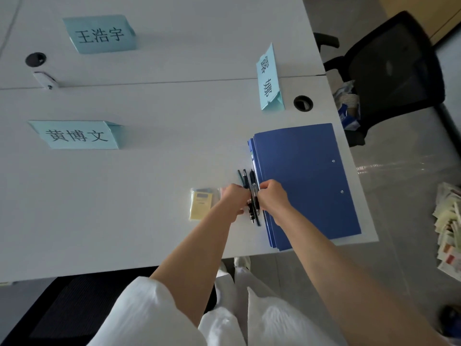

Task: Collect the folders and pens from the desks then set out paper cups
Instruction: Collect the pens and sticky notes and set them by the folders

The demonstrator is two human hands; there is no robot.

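Observation:
A stack of blue folders point(304, 181) lies at the right end of the white desk point(149, 176). Just left of the stack is a bundle of several black pens point(252, 188), lined up side by side. My left hand point(233, 198) grips the bundle from the left and my right hand point(272, 198) grips it from the right, both with curled fingers around the pens' middle. A sleeve of paper cups point(348, 106) in a blue and white wrapper lies on the black chair beyond the desk's right edge.
Three light blue name cards stand on the desk: one far left point(99, 33), one near left point(79, 134), one at right point(270, 78). A yellow sticky-note pack point(201, 204) lies left of my hands. A black mesh chair point(394, 71) and floor papers point(449, 228) are at right.

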